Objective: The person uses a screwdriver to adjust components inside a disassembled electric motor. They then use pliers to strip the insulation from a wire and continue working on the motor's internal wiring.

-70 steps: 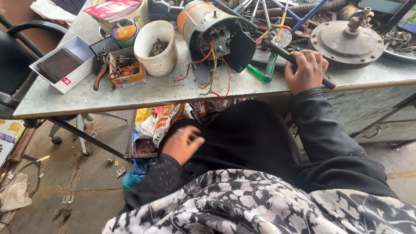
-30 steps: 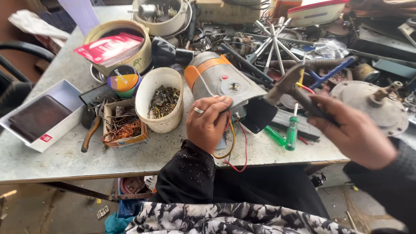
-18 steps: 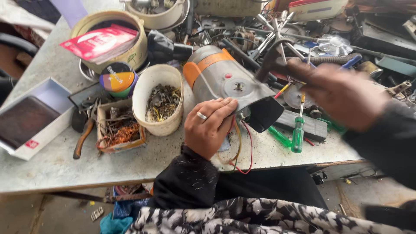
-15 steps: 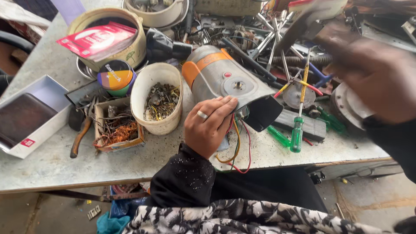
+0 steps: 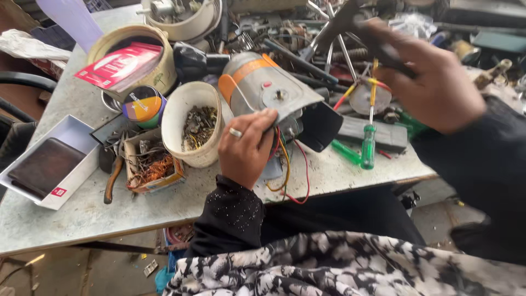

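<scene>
Comparing frames, largest thing to smallest:
table: grey top, carrying all the clutter; not shifting between frames.
motor: grey cylinder with an orange band, lying on its side mid-table, end plate facing the camera; staying put since a second ago, wires trailing down toward the table edge.
right hand: fingers closed around a hammer handle, raised above the table at the right; now hanging lower and nearer the motor than half a second ago, when it was lifted toward the top right.
left hand: ring on one finger, fingers curled and pressing against the motor's lower end plate, steadying it; holding the same grip as in the earlier frames.
white cup: full of small metal scraps, just left of the motor, touching or nearly touching it; not moving.
hammer: head blurred, pointing left above the motor's far end; looking like a swing in progress, so striking work on the motor is likely under way.
green screwdriver: lying on the table right of the motor, untouched.
</scene>
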